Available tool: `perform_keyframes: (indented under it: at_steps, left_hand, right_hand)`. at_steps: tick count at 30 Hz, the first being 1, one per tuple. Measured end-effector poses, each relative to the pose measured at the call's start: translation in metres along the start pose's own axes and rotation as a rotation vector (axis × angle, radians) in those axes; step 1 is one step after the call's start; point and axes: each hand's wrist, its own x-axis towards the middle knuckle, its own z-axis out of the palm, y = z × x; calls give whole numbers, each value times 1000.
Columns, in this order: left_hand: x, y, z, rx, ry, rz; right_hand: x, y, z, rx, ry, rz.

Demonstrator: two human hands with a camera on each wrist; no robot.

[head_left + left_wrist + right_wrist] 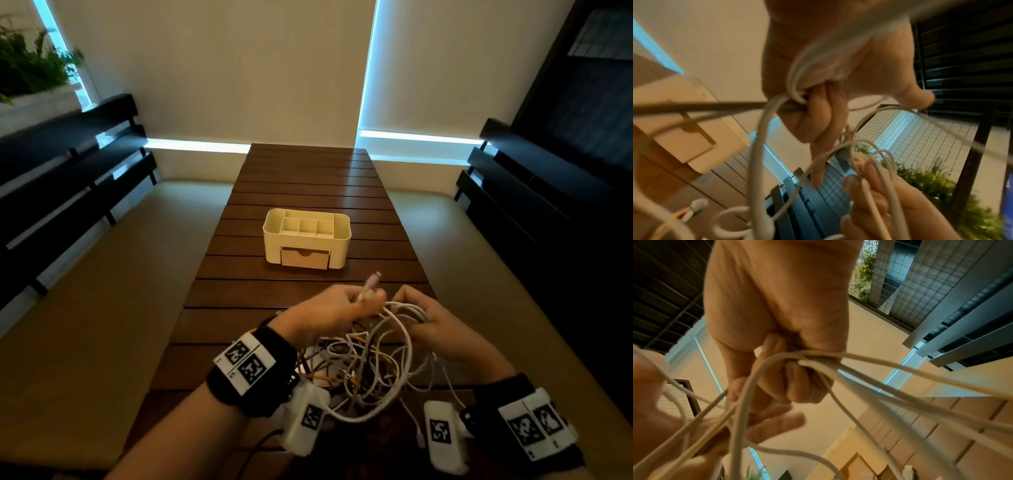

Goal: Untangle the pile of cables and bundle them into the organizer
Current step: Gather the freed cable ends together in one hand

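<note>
- Cables (363, 370) sit in a tangled heap on the near end of the counter (308, 178), right under our wrists, whites and oranges all knotted together.
- Left hand (337, 310): our fingers (818, 113) are curled tight round a white cable, its connector end (371, 279) poking up and away from us.
- Right hand (433, 323): fingers (797, 382) clamped on a gathered bunch of white loops (409, 313) just beside the left.
- Organizer (307, 240) waits further up the counter, well apart from the heap, with no cable showing in its compartments.
- We judge we're mid-untangle, freeing one white cable; next we'd need to draw that connector end out through the loops, then coil it.
</note>
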Motion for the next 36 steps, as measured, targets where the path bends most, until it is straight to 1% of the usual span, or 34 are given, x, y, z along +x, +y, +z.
perform_keyframes:
  at_steps: [1,2,4,7,8,10,11,13,14,15,17,20,22,23,25,26,27,31,32,34,35,36]
  left_hand:
    - [2,2,2,38,-65,-10]
    - [5,1,2,67,-82,-11]
    - [7,0,1,67,-34,-32]
    - [1,5,-5,33,25,-24]
    - [-2,9,-7,-6,21,-12]
    - [-11,17,-14,-172,6,21]
    - [-16,20,-18,-277,-2,48]
    - [-26,28,-28,-462,-17,104]
    - [-31,33,-32,-519,-1,137]
    - [-35,38,-35,-555,25,162]
    - [-41,51,-41,-591,73,197]
    - [-40,61,-50,-628,99,205]
    - [-41,64,-58,-661,75,220]
    - [-42,65,-63,-693,73,234]
    - [-47,68,-77,-767,132,251]
    - [-49,70,-83,-792,159,249]
    - [-52,70,-87,-797,178,242]
    - [-54,70,-88,-744,204,228]
    - [-54,70,-87,-735,199,231]
    - [-55,69,-89,-722,208,244]
    - [-56,69,-90,-716,214,249]
    - [-57,69,-92,-711,215,260]
  right_hand:
    - [1,-3,2,-7,15,-6]
    - [2,-6,2,-16,30,-11]
    - [4,-11,0,-19,39,-26]
    - [2,-14,-3,22,2,-62]
    - [1,-14,-4,59,-13,-85]
    - [-1,-14,-5,213,-45,-143]
    - [-1,-14,-6,323,-41,-179]
    - [0,-14,-9,511,20,-241]
    - [1,-14,-11,538,67,-272]
    - [2,-14,-12,517,107,-301]
    - [2,-14,-13,501,141,-327]
    - [1,-15,-14,577,104,-314]
    - [0,-13,-15,542,76,-319]
    - [-2,-10,-17,534,75,-325]
    - [-10,-4,-23,533,122,-304]
    - [-16,-3,-27,502,140,-275]
    - [-22,-3,-30,416,135,-237]
    - [-25,6,-31,-248,-8,7]
    - [-23,12,-31,-392,-44,87]
    - [-16,27,-33,-788,-101,266]
    - [-14,34,-35,-945,-106,360]
    - [-12,41,-36,-991,-74,418]
